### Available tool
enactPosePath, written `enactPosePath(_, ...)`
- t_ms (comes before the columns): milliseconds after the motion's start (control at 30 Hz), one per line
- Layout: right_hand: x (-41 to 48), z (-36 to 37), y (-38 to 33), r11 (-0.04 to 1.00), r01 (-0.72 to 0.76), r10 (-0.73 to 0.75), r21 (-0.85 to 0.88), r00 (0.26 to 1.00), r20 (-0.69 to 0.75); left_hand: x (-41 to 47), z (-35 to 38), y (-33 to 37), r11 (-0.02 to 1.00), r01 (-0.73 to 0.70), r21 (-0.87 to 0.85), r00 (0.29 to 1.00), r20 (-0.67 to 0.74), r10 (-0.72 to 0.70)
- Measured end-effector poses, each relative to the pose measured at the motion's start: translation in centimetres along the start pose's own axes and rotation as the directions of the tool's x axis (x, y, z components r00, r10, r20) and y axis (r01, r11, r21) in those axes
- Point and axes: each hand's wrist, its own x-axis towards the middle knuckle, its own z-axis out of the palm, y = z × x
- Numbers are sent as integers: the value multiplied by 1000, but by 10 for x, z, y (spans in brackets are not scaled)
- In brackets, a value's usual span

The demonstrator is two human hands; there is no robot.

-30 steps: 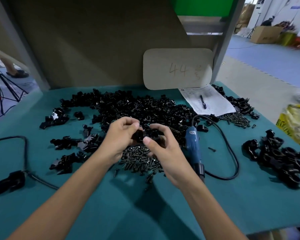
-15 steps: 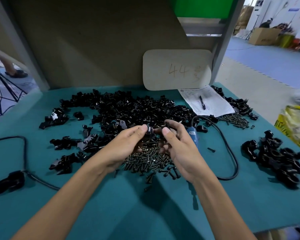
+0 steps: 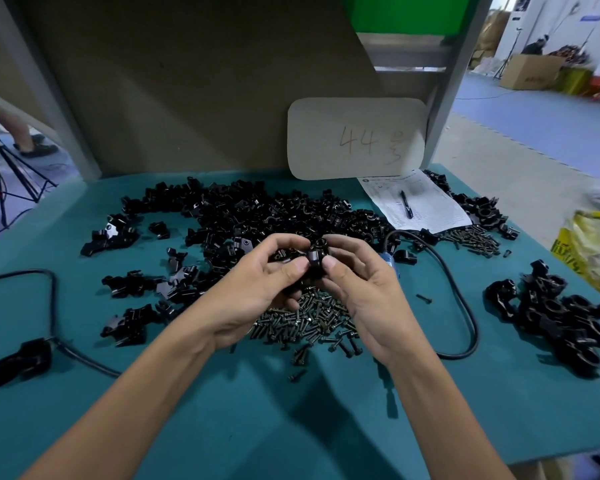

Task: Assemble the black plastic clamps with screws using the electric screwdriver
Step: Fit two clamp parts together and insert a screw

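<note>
My left hand [image 3: 257, 289] and my right hand [image 3: 364, 292] meet above the table's middle, both pinching a small black plastic clamp [image 3: 316, 256] between thumbs and fingers. Directly below them lies a heap of dark screws [image 3: 309, 320]. A large pile of loose black clamp parts [image 3: 257, 216] spreads behind the hands. The blue electric screwdriver [image 3: 390, 259] lies on the cloth behind my right hand, mostly hidden, with its black cable [image 3: 465, 306] looping to the right.
Assembled clamps [image 3: 561, 320] are heaped at the right. A second screw pile [image 3: 475, 239] lies by a paper sheet with a pen [image 3: 407, 204]. A "44" card [image 3: 355, 138] leans on the back wall. Another cable and black part [image 3: 21, 358] sit at the left.
Both hands have lifted from the screw heap and drawn together with the clamp held up between them. The right hand now covers more of the screwdriver.
</note>
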Motion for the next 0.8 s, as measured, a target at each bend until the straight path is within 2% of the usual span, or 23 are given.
enactPosePath(67,-1,1,-2,998,-7,8,60,1000,-14,1,1,2,997,-4,-78,998,-63,-1)
enactPosePath(133,-3,4,-4,995,-16,19,95,999,-31,2,1,3,999,-30,-37,994,-103,26)
enactPosePath(233,-4,9,-4,998,-16,20,55,998,-65,0,4,2,996,-71,45,994,-80,75)
enactPosePath(433,-6,12,-10,998,-9,12,57,999,-46,-3,6,1,991,-124,52,987,-93,129)
enactPosePath(567,-8,13,-15,1000,14,-13,15,999,-31,-7,5,4,955,-200,221,966,-121,230)
enactPosePath(667,-10,15,-20,999,10,-8,48,1000,-30,-10,2,6,898,-235,372,944,-132,301)
enactPosePath(800,-14,18,-27,993,-23,23,112,1000,0,-15,8,11,882,-288,372,922,-142,361)
